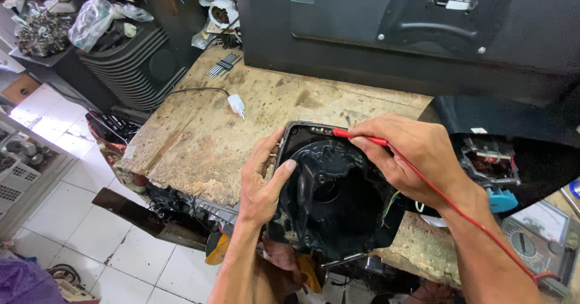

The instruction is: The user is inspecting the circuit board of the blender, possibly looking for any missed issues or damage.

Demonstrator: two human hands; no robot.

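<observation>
Black moulded plastic forms the housing (332, 201), a rounded shell with ribs and a deep round hollow, resting at the near edge of the counter (241, 123) and hanging partly over it. The left hand (261, 180) grips its left rim, fingers (266, 153) curled behind the edge and thumb pressed on the glossy inner face. The right hand (417, 159) pinches a thin red probe (359, 137), fingers closed on it, its tip touching the housing's top rim; a red lead (459, 210) trails back over the wrist toward an analogue meter (534, 234) at the right. The counter is rough, worn chipboard, pale and crumbling at the edge. On it lie a white plug (237, 104) with a grey cord and a flat black panel (423, 32) with screws. White tiles (90, 219) cover the floor below.
</observation>
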